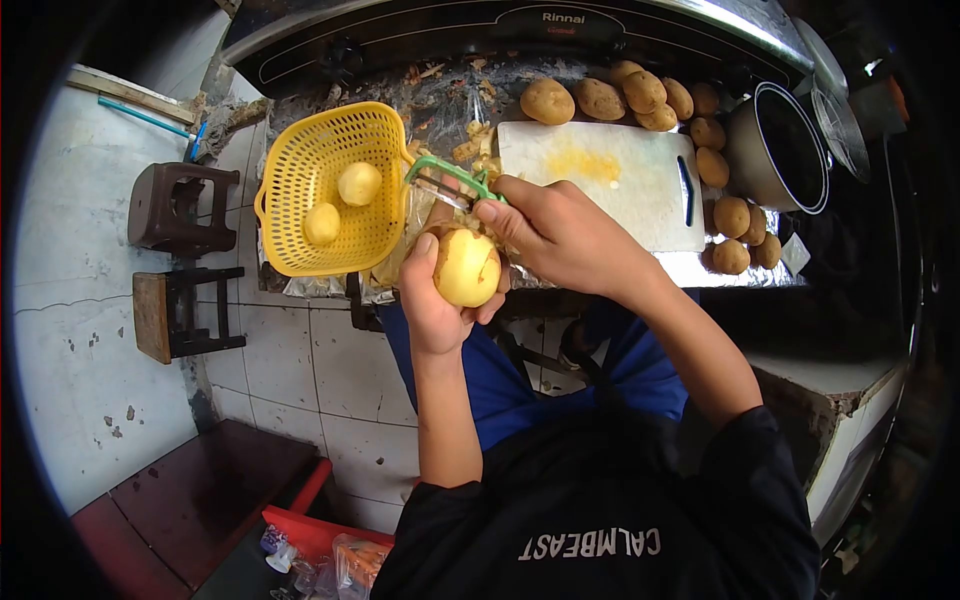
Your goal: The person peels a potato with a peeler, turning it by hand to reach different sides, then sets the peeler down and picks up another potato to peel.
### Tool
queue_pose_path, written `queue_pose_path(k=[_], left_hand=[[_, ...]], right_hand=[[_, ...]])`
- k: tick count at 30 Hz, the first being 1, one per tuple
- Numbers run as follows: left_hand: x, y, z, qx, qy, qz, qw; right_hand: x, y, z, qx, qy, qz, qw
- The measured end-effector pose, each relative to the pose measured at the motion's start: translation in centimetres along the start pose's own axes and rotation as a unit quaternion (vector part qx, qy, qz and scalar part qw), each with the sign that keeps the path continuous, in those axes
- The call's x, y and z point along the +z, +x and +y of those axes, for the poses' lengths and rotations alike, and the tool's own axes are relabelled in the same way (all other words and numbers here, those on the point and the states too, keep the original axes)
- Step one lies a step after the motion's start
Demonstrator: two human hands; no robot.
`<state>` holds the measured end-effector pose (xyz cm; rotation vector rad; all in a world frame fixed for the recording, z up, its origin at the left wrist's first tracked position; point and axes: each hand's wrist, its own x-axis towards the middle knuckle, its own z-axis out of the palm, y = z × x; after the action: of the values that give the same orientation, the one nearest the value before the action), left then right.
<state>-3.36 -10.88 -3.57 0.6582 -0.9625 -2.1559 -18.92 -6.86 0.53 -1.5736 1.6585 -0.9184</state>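
Note:
My left hand (428,300) is wrapped round a mostly peeled potato (467,268) that has a few brown skin patches. Just above it, my right hand (535,225) grips a green peeler (452,176), whose blade is apart from the potato. To the left, a yellow basket (283,190) holds two peeled potatoes (359,184). Behind and right of my right hand lies a white cutting board (640,190) with a yellowish stain. Peelings (482,140) are scattered between basket and board, partly hidden by my hands.
Unpeeled potatoes (548,101) line the board's back and right sides. A metal pot (765,148) stands at the right, below a Rinnai stove (440,50). Two stools (185,205) are by the left wall. A red-edged container (310,530) with plastic bags sits at the bottom.

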Motion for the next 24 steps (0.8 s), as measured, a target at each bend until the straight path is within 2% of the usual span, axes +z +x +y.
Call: queue_pose_path(k=[1, 3, 5, 6, 7, 9, 11, 13, 15, 19, 24], left_hand=[[-0.4, 0.4, 0.0, -0.041, 0.007, 0.007, 0.999], [-0.7, 0.6, -0.2, -0.057, 0.000, 0.044, 0.997], [-1.7, 1.2, 0.5, -0.222, -0.215, 0.002, 0.951], [-2.0, 1.6, 0.5, -0.232, -0.296, -0.009, 0.927], [-1.9, 1.5, 0.4, -0.230, -0.296, -0.007, 0.927], [-1.1, 1.5, 0.4, -0.165, -0.198, 0.101, 0.961], [-1.1, 1.5, 0.3, -0.161, -0.182, 0.083, 0.966], [-0.8, 1.6, -0.2, -0.118, -0.157, 0.090, 0.976], [0.1, 1.4, -0.1, -0.097, -0.126, 0.107, 0.982], [1.6, 0.7, 0.6, -0.070, -0.094, 0.150, 0.982], [2.0, -0.3, 0.4, -0.024, -0.056, 0.123, 0.990]], right_hand=[[-0.1, 0.5, 0.3, -0.004, -0.001, -0.001, 1.000], [-0.1, 1.0, 0.9, 0.013, -0.057, 0.075, 0.996], [-0.5, 1.1, 0.9, 0.028, -0.061, 0.080, 0.995], [-0.6, 0.9, 1.0, 0.046, -0.052, 0.077, 0.995], [-0.6, 0.6, 0.9, 0.065, -0.043, 0.074, 0.994], [-0.8, -0.2, 0.4, 0.075, -0.051, 0.059, 0.994], [-0.5, -1.6, -0.2, 0.041, -0.088, 0.055, 0.994], [0.3, -2.7, -0.1, 0.010, -0.102, 0.059, 0.993], [0.8, -3.3, -0.5, -0.025, -0.173, 0.067, 0.982], [0.7, -4.3, -1.2, -0.054, -0.241, 0.073, 0.966], [0.4, -5.3, -2.2, -0.052, -0.246, 0.077, 0.965]])
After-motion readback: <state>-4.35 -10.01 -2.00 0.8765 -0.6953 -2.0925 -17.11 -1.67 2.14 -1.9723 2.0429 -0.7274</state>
